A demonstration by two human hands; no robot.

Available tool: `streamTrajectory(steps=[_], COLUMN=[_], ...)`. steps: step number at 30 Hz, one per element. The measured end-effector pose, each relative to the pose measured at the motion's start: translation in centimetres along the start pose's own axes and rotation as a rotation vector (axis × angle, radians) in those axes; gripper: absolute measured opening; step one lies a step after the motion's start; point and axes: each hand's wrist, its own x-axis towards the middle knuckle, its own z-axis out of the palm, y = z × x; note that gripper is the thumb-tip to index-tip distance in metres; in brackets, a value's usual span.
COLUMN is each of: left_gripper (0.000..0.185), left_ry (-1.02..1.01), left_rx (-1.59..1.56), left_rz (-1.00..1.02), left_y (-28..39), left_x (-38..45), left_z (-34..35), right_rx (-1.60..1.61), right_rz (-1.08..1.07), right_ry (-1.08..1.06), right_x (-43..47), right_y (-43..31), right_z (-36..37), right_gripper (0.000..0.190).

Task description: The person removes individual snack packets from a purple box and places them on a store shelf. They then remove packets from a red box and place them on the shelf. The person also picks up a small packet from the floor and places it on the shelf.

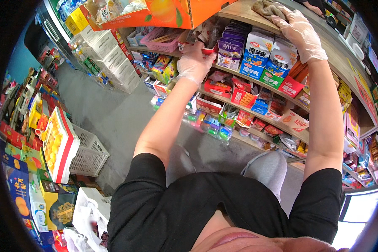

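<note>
Both my hands wear clear disposable gloves. On the wooden counter top [239, 12], my right hand [300, 34] holds a bunched brown cloth [269, 9]. My left hand [195, 63] is at the upper shelf below, its fingers and thumb around the front edge of an open red-and-white carton [211, 50] of packaged snacks. The hand hides part of that carton. Right of it stand purple snack pouches [230, 50] in a display box, then blue-and-white pouches [257, 50]. A pink plastic basket [160, 39] sits to the left of my left hand.
An orange fruit carton [163, 14] stands on the counter's left part. Lower shelves hold several snack boxes [245, 94]. White cartons [104, 56] are stacked on the floor at left. A foam box of yellow fruit [55, 145] rests near a white plastic crate [88, 152]. Another person's hand [313, 8] shows beyond the counter.
</note>
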Motion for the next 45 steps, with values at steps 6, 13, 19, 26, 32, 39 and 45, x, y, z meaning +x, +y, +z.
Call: streamTrajectory(steps=[6, 13, 19, 26, 32, 39, 45], left_gripper=[0.056, 0.059, 0.085, 0.114, 0.112, 0.092, 0.085], left_ry=[0.074, -0.034, 0.121, 0.264, 0.305, 0.254, 0.232], left_rx=[-0.059, -0.121, -0.305, -0.738, -0.851, -0.948, -1.103], left_rz=[0.090, -0.015, -0.013, 0.017, -0.024, -0.046, -0.154], left_y=[-0.4, 0.1, 0.0, -0.6, -0.9, -1.0, -0.1], left_x=[0.6, -1.1, -3.9, -4.5, -4.1, -3.2, -4.3], left_z=[-0.3, -3.1, -2.7, 2.3, 3.3, 3.8, 0.8], right_rx=[0.048, -0.003, 0.013, -0.007, 0.001, 0.064, 0.108], right_rz=[0.031, -0.139, -0.174, -0.184, -0.225, -0.097, -0.139], right_ry=[-0.057, 0.016, 0.022, 0.052, 0.081, 0.073, 0.091], right_x=[-0.5, -0.5, -0.5, -0.3, -0.5, -1.0, -0.7], right_y=[-1.8, -0.5, -0.6, 0.2, 0.1, -1.4, -0.5], right_z=[-2.2, -1.3, -1.2, -0.7, -0.9, -1.9, -1.4], right_gripper=[0.043, 0.043, 0.043, 0.043, 0.040, 0.039, 0.039])
